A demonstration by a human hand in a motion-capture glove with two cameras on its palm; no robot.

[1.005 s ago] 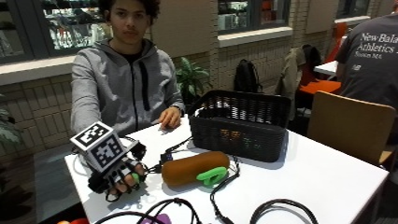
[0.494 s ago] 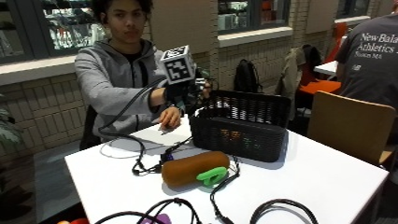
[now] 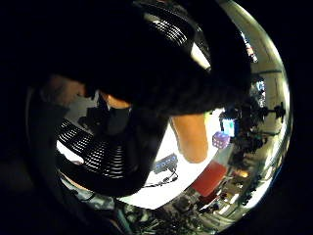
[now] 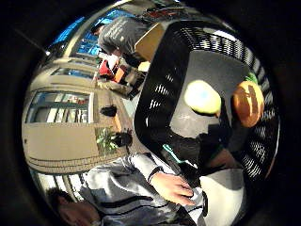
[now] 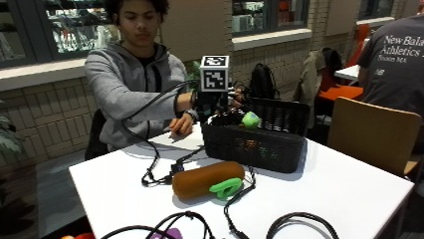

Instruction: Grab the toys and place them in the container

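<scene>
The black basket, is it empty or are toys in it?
Not empty. The black basket holds a yellow toy and an orange toy.

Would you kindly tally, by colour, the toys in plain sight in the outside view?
Brown toy: 1
Green toy: 2, one at the black basket rim, one against the brown one
Total: 3

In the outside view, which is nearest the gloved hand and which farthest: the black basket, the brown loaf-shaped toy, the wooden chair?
1. Black woven plastic basket, directly under the gloved right hand.
2. Brown loaf-shaped toy, on the table before the basket.
3. Wooden chair, beyond the table's far side.
</scene>
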